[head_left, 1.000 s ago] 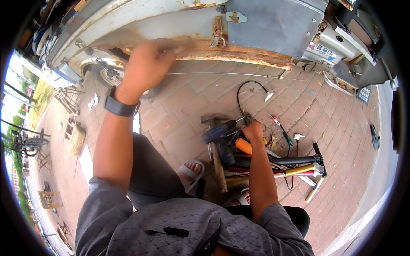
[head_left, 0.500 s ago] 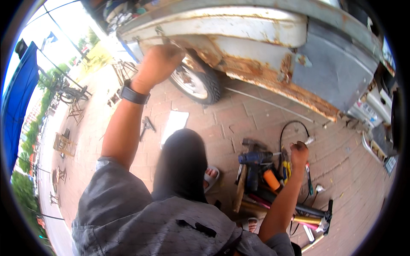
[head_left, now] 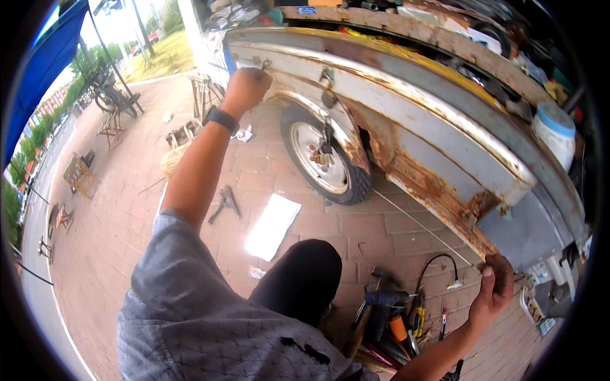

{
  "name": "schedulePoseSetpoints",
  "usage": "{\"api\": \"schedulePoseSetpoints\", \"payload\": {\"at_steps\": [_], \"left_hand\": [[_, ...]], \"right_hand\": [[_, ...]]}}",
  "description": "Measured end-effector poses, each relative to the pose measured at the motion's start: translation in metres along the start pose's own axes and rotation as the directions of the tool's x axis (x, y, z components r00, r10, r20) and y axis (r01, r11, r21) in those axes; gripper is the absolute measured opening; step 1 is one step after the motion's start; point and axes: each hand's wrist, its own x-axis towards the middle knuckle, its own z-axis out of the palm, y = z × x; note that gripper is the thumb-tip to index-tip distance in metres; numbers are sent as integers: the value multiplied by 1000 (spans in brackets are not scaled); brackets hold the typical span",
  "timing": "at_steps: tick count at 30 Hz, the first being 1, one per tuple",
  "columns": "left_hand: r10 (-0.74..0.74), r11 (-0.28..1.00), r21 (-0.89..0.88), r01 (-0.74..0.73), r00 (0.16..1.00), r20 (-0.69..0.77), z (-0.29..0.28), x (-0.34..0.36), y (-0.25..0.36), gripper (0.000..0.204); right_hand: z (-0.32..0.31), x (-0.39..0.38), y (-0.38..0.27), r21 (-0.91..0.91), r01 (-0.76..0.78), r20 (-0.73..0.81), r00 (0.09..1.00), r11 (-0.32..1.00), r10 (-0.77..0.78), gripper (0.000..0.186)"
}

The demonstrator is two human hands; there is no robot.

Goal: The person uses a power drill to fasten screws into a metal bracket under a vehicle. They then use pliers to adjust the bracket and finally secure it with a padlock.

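Note:
My left hand (head_left: 248, 90), with a dark watch on the wrist, is raised and closed at the left end of the rusty white side panel (head_left: 406, 82) of a vehicle. A small metal latch (head_left: 265, 65) shows just beside its fingers; whatever they grip is hidden. Lower on the right, my right hand (head_left: 494, 291) is closed, thumb against fingers, in front of the rusty lower edge. Anything pinched in it is too small to make out. A thin rod (head_left: 422, 224) on the ground runs toward this hand; contact cannot be told. Between the hands is a wheel (head_left: 321, 155) with a white rim.
A blue power drill (head_left: 386, 297) lies among tools by my knee, near an orange-handled tool (head_left: 398, 328) and a black cable (head_left: 427, 263). A white sheet (head_left: 273, 227) and pliers (head_left: 224, 204) rest on the brick paving. A blue-lidded tub (head_left: 554, 134) stands on the vehicle.
My view has turned and shows more of the vehicle and its load. My right hand has moved right and up from the tools toward the panel's lower edge. My left hand stays by the panel.

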Motion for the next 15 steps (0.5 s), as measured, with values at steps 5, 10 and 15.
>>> {"api": "schedulePoseSetpoints", "payload": {"at_steps": [5, 10, 15], "left_hand": [[-88, 994, 61, 95, 989, -121, -14, 58, -58, 30], [-118, 984, 111, 142, 972, -202, -16, 102, -101, 32], [-238, 955, 111, 276, 933, -271, -12, 155, -124, 34]], "right_hand": [[50, 25, -37, -155, 228, 265, 947, 961, -182, 15], [87, 65, -79, -252, 490, 379, 843, 834, -381, 15], [127, 104, -133, -279, 696, 414, 709, 661, -572, 17]]}}
